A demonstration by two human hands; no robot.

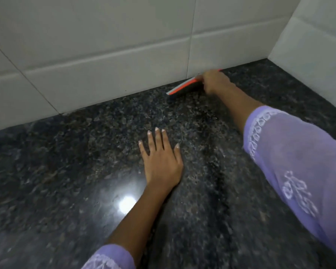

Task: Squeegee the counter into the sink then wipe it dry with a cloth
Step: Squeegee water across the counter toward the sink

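The squeegee is lying along the far edge of the tabletop, its orange and grey blade sitting right where the dark speckled stone is meeting the white tiled wall, not far from the far right corner. The right hand is gripping it at its right end, fingers curling round the handle, which is mostly hiding under the hand; the picture is blurring here, so the exact grip is hard to tell. The right arm is reaching out across the tabletop from the right side, wearing a lilac sleeve with white embroidery. The left hand is resting flat on the stone near the middle of the tabletop, fingers straight and slightly spread, holding nothing, well apart from the squeegee. A bright light reflection is shining on the polished surface just beside the left forearm.
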